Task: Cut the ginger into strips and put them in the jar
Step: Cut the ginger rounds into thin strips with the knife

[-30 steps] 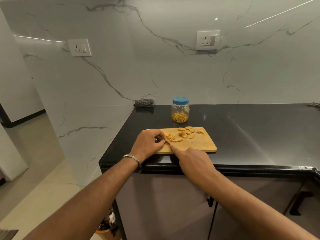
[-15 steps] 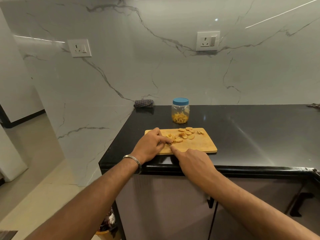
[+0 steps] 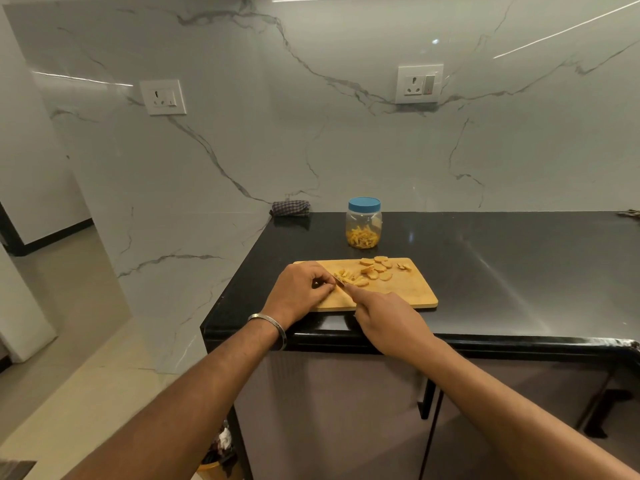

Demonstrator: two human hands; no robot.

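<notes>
A wooden cutting board (image 3: 408,292) lies near the front edge of the black counter. Round ginger slices (image 3: 377,268) sit at its back, and a small heap of cut ginger strips (image 3: 348,278) lies left of them. My left hand (image 3: 301,292) rests on the board's left end with its fingers curled, pinching a ginger piece that is mostly hidden. My right hand (image 3: 388,320) grips a knife (image 3: 341,284); only a short bit of blade shows beside the left fingertips. Behind the board stands a clear jar (image 3: 363,225) with a blue lid on, holding ginger strips.
The black counter (image 3: 502,271) stretches to the right. A folded checked cloth (image 3: 290,208) lies at its back left corner against the marble wall. Cabinet doors are below the counter edge, and a bin (image 3: 218,459) sits on the floor at the left.
My left hand stretched its fingers over the ginger half a second ago and has now curled them back. The knife hand stays almost in place beside it.
</notes>
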